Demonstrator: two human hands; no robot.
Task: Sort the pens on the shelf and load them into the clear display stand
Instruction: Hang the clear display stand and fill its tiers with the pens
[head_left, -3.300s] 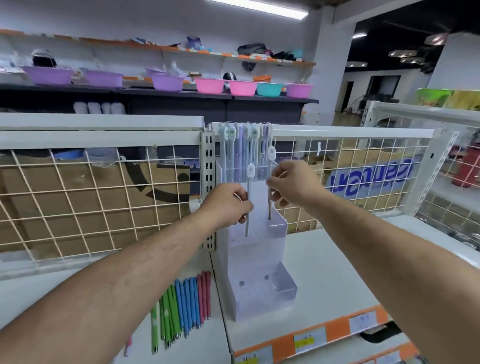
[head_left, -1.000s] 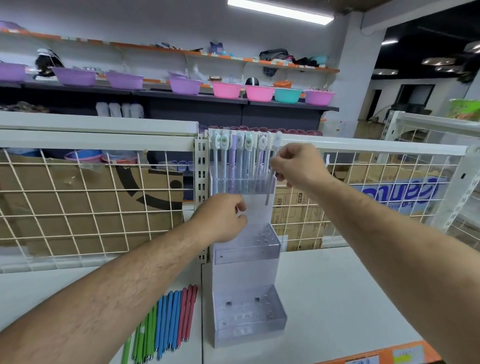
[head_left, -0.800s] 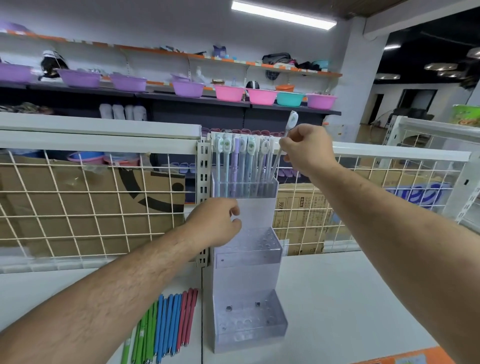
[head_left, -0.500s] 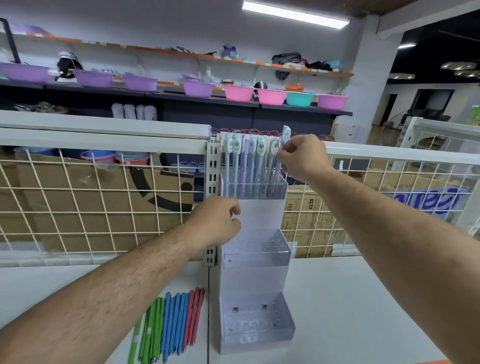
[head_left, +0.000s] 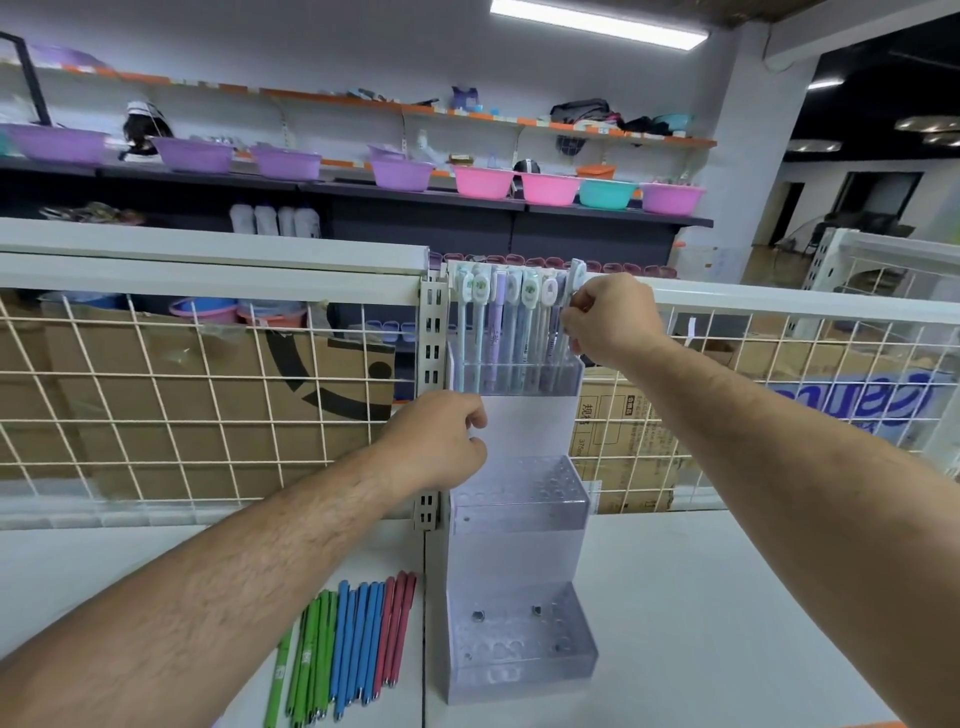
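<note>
1. The left arm reaches forward from the lower left. The left hand (head_left: 439, 441) has its fingers curled round the left edge of the clear display stand (head_left: 519, 561), holding it at the back panel just below the top tier.
2. The right arm comes in from the right and is raised higher. The right hand (head_left: 613, 319) is closed in a pinch on the rightmost pen (head_left: 577, 274), below its cap, at the right end of the top tier.
3. That pen stands tilted slightly, with its lower end in the top tier, beside a row of pens (head_left: 511, 332) that stand upright there with caps up.
4. The stand is upright on the white shelf (head_left: 727, 623) against the wire grid (head_left: 182, 395), between the two forearms.
5. On the shelf, left of the stand's base and beneath the left forearm, lie green pens (head_left: 309, 660), blue pens (head_left: 358, 644) and red pens (head_left: 397, 623), side by side and grouped by colour, well apart from both hands.
</note>
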